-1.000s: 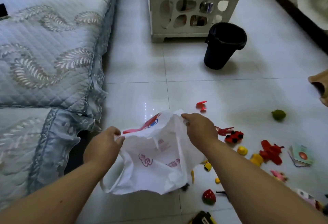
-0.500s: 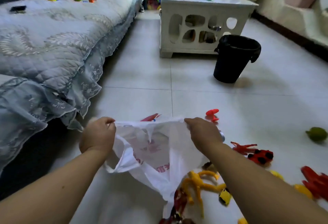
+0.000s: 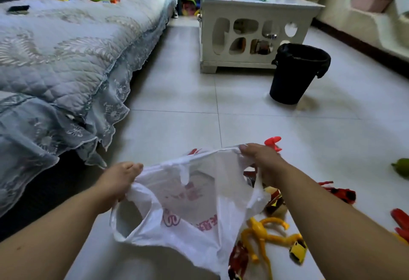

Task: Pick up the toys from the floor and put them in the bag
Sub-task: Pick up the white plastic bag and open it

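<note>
A white plastic bag (image 3: pixel 190 208) with pink print hangs between my hands above the floor. My left hand (image 3: pixel 119 180) grips its left edge and my right hand (image 3: pixel 261 160) pinches its right rim, stretching the mouth wide. Toys lie on the floor to the right and below: a yellow long-limbed figure (image 3: pixel 263 233), a small yellow car (image 3: pixel 297 251), a red toy (image 3: pixel 273 143) just beyond my right hand, a red and black toy (image 3: pixel 342 193), a green ball (image 3: pixel 401 166) and a dark red figure (image 3: pixel 238 259) partly behind the bag.
A bed with a grey-blue quilted cover (image 3: pixel 66 62) fills the left side. A white cut-out side table (image 3: pixel 252 29) stands ahead, with a black bin (image 3: pixel 296 73) to its right. Pale tiled floor (image 3: pixel 177 93) lies between them.
The view has tilted up and lowered toward the floor. My hands have pulled the bag's mouth wider apart, and the yellow figure and more floor toys now show under the bag.
</note>
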Demonstrator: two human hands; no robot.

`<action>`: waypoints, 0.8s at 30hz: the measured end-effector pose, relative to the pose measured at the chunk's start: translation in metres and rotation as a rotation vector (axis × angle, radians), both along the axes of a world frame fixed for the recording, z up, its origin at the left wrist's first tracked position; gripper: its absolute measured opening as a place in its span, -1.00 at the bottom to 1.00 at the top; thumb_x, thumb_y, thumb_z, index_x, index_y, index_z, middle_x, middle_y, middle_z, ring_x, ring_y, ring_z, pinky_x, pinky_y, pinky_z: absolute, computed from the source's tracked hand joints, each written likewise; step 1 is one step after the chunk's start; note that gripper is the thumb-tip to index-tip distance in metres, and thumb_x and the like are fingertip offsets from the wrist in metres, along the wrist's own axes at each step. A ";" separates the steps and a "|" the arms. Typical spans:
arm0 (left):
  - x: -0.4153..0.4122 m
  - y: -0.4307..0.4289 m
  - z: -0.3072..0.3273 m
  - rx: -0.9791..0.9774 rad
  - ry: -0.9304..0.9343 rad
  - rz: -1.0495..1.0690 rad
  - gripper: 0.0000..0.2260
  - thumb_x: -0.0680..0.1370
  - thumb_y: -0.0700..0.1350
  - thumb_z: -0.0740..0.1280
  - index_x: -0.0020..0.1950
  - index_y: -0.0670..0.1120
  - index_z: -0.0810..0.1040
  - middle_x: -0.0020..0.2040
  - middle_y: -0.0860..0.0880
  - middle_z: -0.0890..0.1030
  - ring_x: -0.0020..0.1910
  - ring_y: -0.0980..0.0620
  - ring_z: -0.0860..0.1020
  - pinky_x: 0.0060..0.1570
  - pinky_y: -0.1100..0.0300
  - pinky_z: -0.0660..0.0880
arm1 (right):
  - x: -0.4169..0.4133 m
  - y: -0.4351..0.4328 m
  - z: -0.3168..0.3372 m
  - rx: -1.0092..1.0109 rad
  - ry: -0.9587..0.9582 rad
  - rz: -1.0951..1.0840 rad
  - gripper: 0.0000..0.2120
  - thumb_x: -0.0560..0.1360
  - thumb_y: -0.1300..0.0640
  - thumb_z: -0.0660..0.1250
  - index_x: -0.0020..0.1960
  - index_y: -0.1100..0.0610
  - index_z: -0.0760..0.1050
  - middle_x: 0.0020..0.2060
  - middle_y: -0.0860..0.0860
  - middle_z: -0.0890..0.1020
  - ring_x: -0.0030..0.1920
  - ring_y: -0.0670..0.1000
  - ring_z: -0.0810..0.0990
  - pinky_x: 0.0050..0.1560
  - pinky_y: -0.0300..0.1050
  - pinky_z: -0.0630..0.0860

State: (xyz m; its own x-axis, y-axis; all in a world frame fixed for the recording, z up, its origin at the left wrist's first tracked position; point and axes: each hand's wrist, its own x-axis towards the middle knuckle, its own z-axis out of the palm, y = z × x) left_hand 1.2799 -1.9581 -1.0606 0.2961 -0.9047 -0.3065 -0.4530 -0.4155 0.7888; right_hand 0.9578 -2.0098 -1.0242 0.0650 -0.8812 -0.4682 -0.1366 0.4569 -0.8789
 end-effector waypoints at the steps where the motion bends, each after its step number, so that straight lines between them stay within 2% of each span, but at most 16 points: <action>1: 0.005 0.002 -0.002 0.022 0.036 -0.020 -0.63 0.58 0.02 0.24 -0.17 -0.31 0.46 -0.46 -0.07 0.30 -0.58 0.01 0.22 -0.54 0.28 0.13 | 0.005 -0.003 0.001 0.048 -0.080 -0.039 -0.84 0.57 0.10 0.24 -0.08 0.14 0.56 -0.13 0.13 0.60 -0.09 0.12 0.55 -0.08 -0.03 0.48; 4: 0.014 0.008 -0.005 0.061 0.087 -0.107 -0.53 0.48 0.14 0.31 -0.21 -0.32 0.45 -0.52 -0.03 0.27 -0.64 0.08 0.16 -0.58 0.32 0.06 | 0.024 -0.015 -0.003 0.086 -0.129 -0.128 -0.80 0.58 0.11 0.24 -0.10 0.23 0.52 -0.08 0.27 0.57 -0.11 0.19 0.59 -0.01 0.04 0.51; 7: 0.018 0.013 -0.009 0.139 0.232 -0.131 -0.57 0.36 0.19 0.34 -0.25 -0.20 0.48 -0.48 -0.09 0.29 -0.61 0.06 0.16 -0.54 0.33 0.04 | 0.040 -0.023 -0.013 0.043 0.087 -0.155 -0.70 0.56 0.05 0.27 0.01 0.32 0.52 -0.06 0.37 0.59 -0.07 0.24 0.62 0.01 0.04 0.51; 9: 0.020 0.013 -0.008 0.197 0.415 -0.053 -0.68 0.45 0.11 0.35 -0.30 -0.13 0.55 -0.45 -0.11 0.34 -0.60 0.07 0.20 -0.54 0.36 0.07 | 0.044 -0.029 -0.022 0.015 0.142 -0.168 -0.71 0.52 0.05 0.33 0.05 0.30 0.55 -0.07 0.25 0.62 -0.08 0.18 0.59 -0.01 -0.03 0.48; 11: 0.021 0.011 -0.007 0.211 0.599 0.040 -0.67 0.50 0.04 0.32 -0.39 -0.11 0.61 -0.51 -0.07 0.38 -0.62 0.09 0.22 -0.57 0.40 0.08 | 0.045 -0.033 -0.030 0.014 0.214 -0.188 -0.77 0.48 0.09 0.38 0.01 0.25 0.57 -0.06 0.16 0.63 -0.05 0.18 0.60 0.05 -0.01 0.54; 12: 0.019 0.010 -0.006 0.203 0.677 0.075 -0.67 0.51 0.04 0.30 -0.37 -0.11 0.60 -0.54 -0.04 0.38 -0.64 0.09 0.22 -0.59 0.41 0.08 | 0.045 -0.034 -0.033 -0.005 0.291 -0.161 -0.81 0.46 0.09 0.38 -0.05 0.22 0.57 -0.10 0.13 0.63 -0.05 0.19 0.60 0.05 0.01 0.56; 14: 0.011 0.008 -0.006 0.153 0.770 0.130 -0.73 0.54 0.04 0.27 -0.25 -0.10 0.55 -0.56 -0.01 0.39 -0.65 0.11 0.25 -0.59 0.38 0.09 | 0.044 -0.032 -0.033 -0.071 0.417 -0.052 -0.88 0.42 0.07 0.35 -0.15 0.12 0.51 -0.21 0.04 0.56 -0.10 0.13 0.54 -0.10 -0.06 0.51; 15: 0.006 0.006 -0.009 0.119 0.746 0.145 -0.74 0.56 0.04 0.25 -0.19 -0.11 0.54 -0.56 0.00 0.40 -0.64 0.11 0.25 -0.58 0.37 0.11 | 0.043 -0.030 -0.032 -0.088 0.414 -0.013 -0.86 0.41 0.06 0.36 -0.07 0.08 0.50 -0.17 0.02 0.52 -0.08 0.10 0.50 -0.11 -0.09 0.45; 17: -0.004 0.004 -0.016 0.066 0.614 0.129 -0.72 0.57 0.06 0.23 -0.10 -0.12 0.58 -0.53 -0.01 0.41 -0.60 0.09 0.25 -0.55 0.34 0.15 | 0.040 -0.023 -0.032 -0.093 0.382 0.037 -0.54 0.42 0.06 0.39 0.29 0.01 0.39 0.09 0.02 0.45 0.09 0.06 0.46 0.06 -0.07 0.40; 18: -0.008 0.003 -0.020 0.048 0.559 0.113 -0.71 0.58 0.07 0.22 -0.08 -0.11 0.60 -0.49 -0.02 0.43 -0.57 0.07 0.25 -0.53 0.32 0.17 | 0.039 -0.020 -0.032 -0.118 0.396 0.039 -0.41 0.41 0.02 0.41 0.39 -0.02 0.30 0.20 0.02 0.41 0.18 0.06 0.44 0.15 -0.05 0.40; 21: -0.018 0.001 -0.023 -0.008 0.460 0.085 -0.73 0.59 0.07 0.20 -0.05 -0.03 0.63 -0.23 -0.02 0.62 -0.48 0.03 0.25 -0.46 0.23 0.20 | 0.039 -0.005 -0.029 -0.263 0.583 0.006 -0.26 0.28 -0.19 0.38 0.42 -0.15 0.22 0.38 0.02 0.36 0.29 0.11 0.43 0.25 0.21 0.42; 22: -0.022 0.000 -0.021 -0.029 0.438 0.079 -0.73 0.59 0.07 0.19 -0.06 -0.01 0.63 -0.16 -0.01 0.63 -0.46 0.03 0.26 -0.44 0.22 0.21 | 0.036 0.003 -0.026 -0.300 0.637 -0.003 -0.28 0.31 -0.18 0.37 0.42 -0.15 0.22 0.39 0.02 0.35 0.31 0.11 0.41 0.27 0.19 0.41; 24: -0.031 0.000 -0.016 -0.080 0.388 0.076 -0.74 0.60 0.07 0.18 -0.05 0.01 0.62 -0.13 -0.05 0.61 -0.44 0.02 0.32 -0.43 0.20 0.23 | 0.024 0.028 -0.021 -0.385 0.747 -0.006 -0.37 0.41 -0.05 0.38 0.43 -0.08 0.25 0.38 0.02 0.36 0.33 0.07 0.39 0.29 0.02 0.36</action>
